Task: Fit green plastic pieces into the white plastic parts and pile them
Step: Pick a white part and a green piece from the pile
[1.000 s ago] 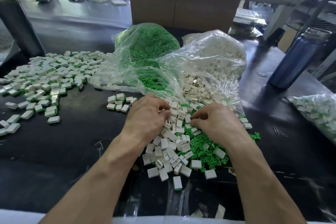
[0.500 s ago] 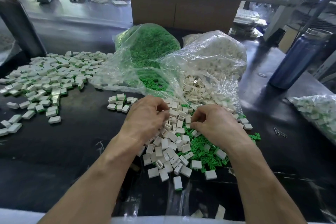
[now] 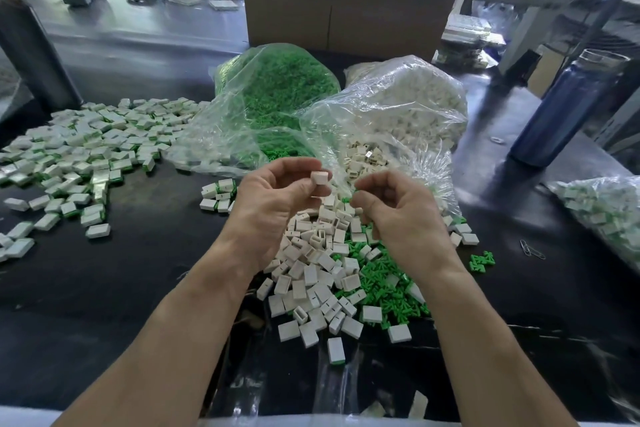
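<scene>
Head view, and we start at the fingertips: the left hand has its thumb and forefinger pinched narrow around a single white part, lifted above the loose heap of white shells and green pieces on the black table. Just right of that white part, the right hand has its fingers curled in tight, with a sliver of green piece peeking out below its fingertips; whether it's properly pinched or only brushing the heap, I can't quite tell. Risk number one: the two parts are close but not yet mated, so a crooked approach could jam the green piece at the shell's mouth or pop it out of that small grip. Risk number two: anything dropped falls straight into the heap below the white part and vanishes among lookalikes. Beyond the white part, the clear bag of white parts and the bag of green pieces slump open, and a careless knuckle could drag that plastic film and spill more. Far left of the white part sits the finished pile; a loosely seated piece could come apart when it lands there.
</scene>
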`<move>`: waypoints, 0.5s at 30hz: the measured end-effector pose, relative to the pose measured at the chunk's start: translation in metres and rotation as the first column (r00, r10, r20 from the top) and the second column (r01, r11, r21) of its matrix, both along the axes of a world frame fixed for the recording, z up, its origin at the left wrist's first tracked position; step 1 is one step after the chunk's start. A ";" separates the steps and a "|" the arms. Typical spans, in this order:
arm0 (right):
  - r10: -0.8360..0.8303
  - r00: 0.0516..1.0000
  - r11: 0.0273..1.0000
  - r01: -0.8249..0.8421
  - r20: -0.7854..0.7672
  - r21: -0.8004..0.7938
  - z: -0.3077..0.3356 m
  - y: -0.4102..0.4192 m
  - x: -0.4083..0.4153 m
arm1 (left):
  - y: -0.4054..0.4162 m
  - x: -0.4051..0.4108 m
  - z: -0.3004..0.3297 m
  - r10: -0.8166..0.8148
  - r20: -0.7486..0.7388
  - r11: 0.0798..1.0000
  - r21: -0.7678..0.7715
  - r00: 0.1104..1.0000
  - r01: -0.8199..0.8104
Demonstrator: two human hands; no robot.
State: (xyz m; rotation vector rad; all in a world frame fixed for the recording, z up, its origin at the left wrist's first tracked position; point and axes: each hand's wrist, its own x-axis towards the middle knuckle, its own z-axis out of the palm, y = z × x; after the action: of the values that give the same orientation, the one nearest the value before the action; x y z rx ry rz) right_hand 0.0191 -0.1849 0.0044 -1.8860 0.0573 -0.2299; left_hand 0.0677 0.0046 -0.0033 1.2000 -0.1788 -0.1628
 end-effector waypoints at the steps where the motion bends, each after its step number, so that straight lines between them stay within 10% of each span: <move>1: 0.010 1.000 0.999 -0.010 0.016 0.044 0.001 0.002 0.000 | -0.001 0.000 0.000 -0.018 -0.013 0.999 -0.046 1.000 0.018; 15: -0.019 0.986 0.968 -0.024 0.165 0.250 0.003 0.013 -0.003 | -0.008 -0.003 -0.002 -0.148 -0.072 0.964 -0.236 0.986 0.127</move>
State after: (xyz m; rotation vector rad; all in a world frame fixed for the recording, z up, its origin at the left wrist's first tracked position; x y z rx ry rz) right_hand 0.0160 -0.1724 0.0069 -1.6085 -0.0289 -0.3613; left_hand 0.0649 -0.0038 -0.0054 0.9470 -0.1975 -0.3086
